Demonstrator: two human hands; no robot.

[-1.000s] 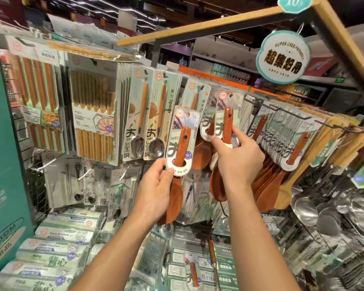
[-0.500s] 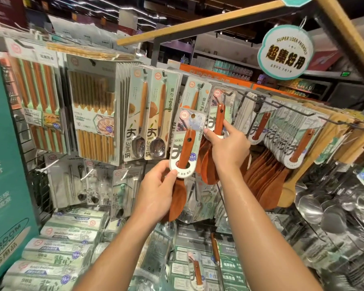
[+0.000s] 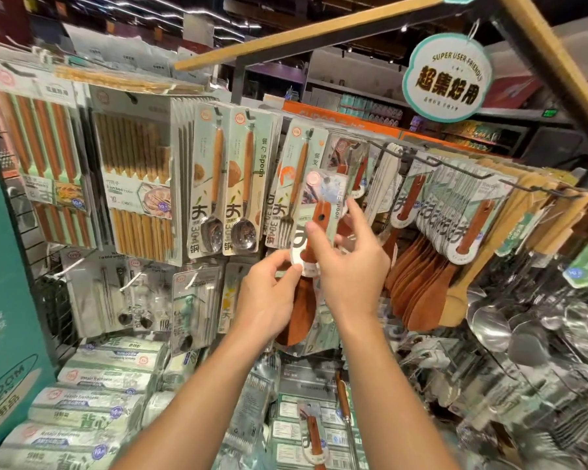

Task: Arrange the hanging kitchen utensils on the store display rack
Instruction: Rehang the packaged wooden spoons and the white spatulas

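Both hands (image 3: 269,293) pinch wooden spoon (image 3: 314,228) between them.

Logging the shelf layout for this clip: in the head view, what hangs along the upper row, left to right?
Chopstick packs → carded metal spoons → carded fork → wooden rice spoon in both hands → hanging wooden spatulas → steel ladles.

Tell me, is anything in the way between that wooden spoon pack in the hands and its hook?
The hook itself isn't clearly visible. The right hand partly covers the wooden spoon pack, and another spoon pack hangs just behind it. The left hand pinches the pack's lower edge.
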